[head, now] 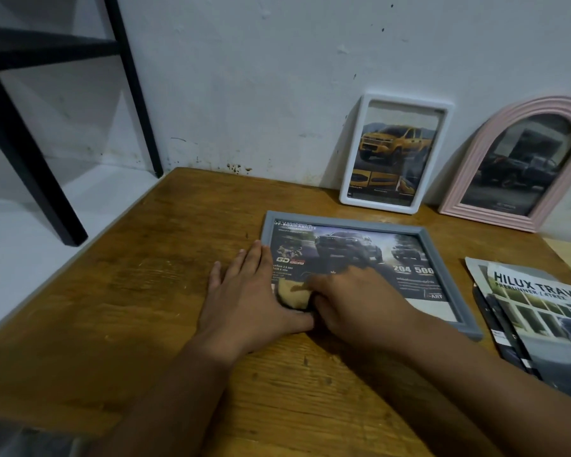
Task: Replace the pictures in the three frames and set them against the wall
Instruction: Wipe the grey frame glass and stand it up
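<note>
On the wooden table (119, 291), a grey frame (442, 255) lay flat, face up, holding a truck advertisement. The left hand (244, 291) rested flat with straight fingers at the frame's left edge. The right hand (353, 298) curled round a tan cloth (292, 293) on the glass. A white frame (397, 153) and a pink arched frame (521, 166) leaned against the wall (261, 77). Brochures (541, 311) lay just right of the grey frame.

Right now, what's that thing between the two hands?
In the head view, a small tan cloth sits between the left hand and right hand, lying on the grey frame's near left corner.
</note>
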